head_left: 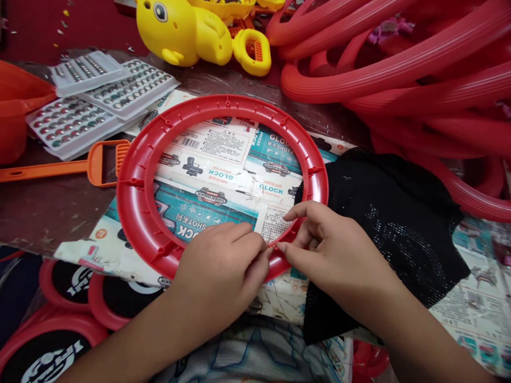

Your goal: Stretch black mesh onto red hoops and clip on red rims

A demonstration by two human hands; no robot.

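Note:
A red plastic ring (136, 175) lies flat on printed packaging paper (223, 159) at the table's middle. My left hand (223, 271) rests on the ring's near rim with its fingers closed, thumb and forefinger pinched at the inner edge. My right hand (323, 250) meets it there, fingers curled and fingertips pressed against the same spot on the rim. Whatever sits between the fingertips is too small to make out. A black mesh cloth (391, 223) lies under my right wrist and overlaps the ring's right side.
A heap of red hoops (399, 69) fills the back right. Yellow toy parts (187, 32) stand at the back. Trays of small round buttons (96, 101) and an orange handled piece (80, 167) lie at the left. Finished red discs with black centres (67, 298) sit below the table's edge.

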